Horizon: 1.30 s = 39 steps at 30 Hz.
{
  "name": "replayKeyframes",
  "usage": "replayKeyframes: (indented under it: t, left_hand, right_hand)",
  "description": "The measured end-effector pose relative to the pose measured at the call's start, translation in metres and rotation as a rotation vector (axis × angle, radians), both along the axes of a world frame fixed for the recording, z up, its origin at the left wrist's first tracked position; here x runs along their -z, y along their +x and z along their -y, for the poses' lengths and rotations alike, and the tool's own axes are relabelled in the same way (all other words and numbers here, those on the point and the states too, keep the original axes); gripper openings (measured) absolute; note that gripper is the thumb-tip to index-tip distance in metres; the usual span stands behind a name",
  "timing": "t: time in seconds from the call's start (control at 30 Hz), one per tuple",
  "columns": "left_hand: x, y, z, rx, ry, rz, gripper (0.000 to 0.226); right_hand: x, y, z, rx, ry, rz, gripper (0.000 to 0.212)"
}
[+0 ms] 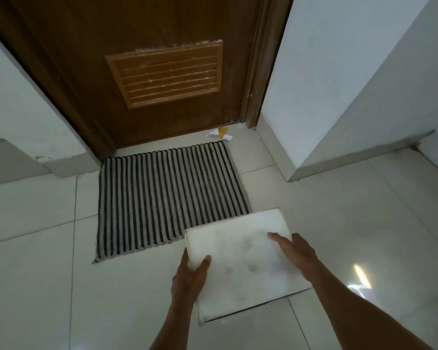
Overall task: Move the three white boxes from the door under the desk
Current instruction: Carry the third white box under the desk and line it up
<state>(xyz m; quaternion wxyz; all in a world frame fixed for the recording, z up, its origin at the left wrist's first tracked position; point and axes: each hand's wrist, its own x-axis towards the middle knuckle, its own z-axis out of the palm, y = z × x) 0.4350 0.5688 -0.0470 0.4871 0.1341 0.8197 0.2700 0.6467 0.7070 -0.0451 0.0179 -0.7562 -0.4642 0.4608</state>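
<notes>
**Desk:** What does the head camera show at the doorway?

**Photographer:** A person's two bare hands hold a white box (243, 263) above the pale tiled floor (36, 286), in front of a closed brown door (142, 26) with a louvred vent (166, 74) set into its lower panel.

**Desk:** How are the hands placed?

**Photographer:** The left hand (189, 281) clasps the box's left edge, thumb lying on the top face and the other fingers wrapped out of sight beneath. The right hand (297, 251) lies against the right side, its fingers (280, 239) pressed together and stretched flat across the lid toward the middle.

**Desk:** Where is the box in relation to the mat?

**Photographer:** Its far left corner overlaps the near right corner of the black-and-grey striped mat (167, 198) as seen from above; the mat lies flat against the threshold. Whether the box touches the floor I cannot tell, though a shadow line shows under its near edge.

**Desk:** Anything else in frame?

**Photographer:** Scraps of white and yellow paper (220, 133) sit at the foot of the door, near its right jamb. White walls (326, 72) flank the opening. The lid carries faint grey smudges.
</notes>
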Motion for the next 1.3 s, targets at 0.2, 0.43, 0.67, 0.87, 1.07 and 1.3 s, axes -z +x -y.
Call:
replayKeyframes:
  t: [0.2, 0.43, 0.67, 0.87, 1.07, 1.3]
  left_hand:
    - [-0.048, -0.010, 0.004, 0.062, -0.039, -0.120, 0.075]
    - [-0.160, -0.020, 0.037, 0.171, -0.015, -0.205, 0.080]
    - [-0.274, -0.014, 0.109, 0.270, 0.108, -0.230, 0.079]
    - [-0.339, 0.016, 0.186, 0.327, 0.141, -0.216, 0.084]
    - [-0.373, 0.064, 0.278, 0.423, 0.136, -0.187, 0.091]
    - [-0.380, 0.157, 0.401, 0.596, 0.111, -0.206, 0.091]
  right_hand:
    - [-0.037, -0.004, 0.041, 0.096, -0.031, -0.033, 0.090]
    - [-0.141, -0.005, 0.104, 0.177, 0.059, 0.020, 0.088]
    - [-0.266, 0.009, 0.190, 0.230, 0.173, 0.020, 0.097]
    - [-0.341, 0.045, 0.285, 0.287, 0.216, 0.032, 0.098]
    - [-0.373, 0.095, 0.400, 0.379, 0.181, 0.020, 0.100]
    - [-0.372, 0.187, 0.561, 0.527, 0.120, 0.035, 0.106]
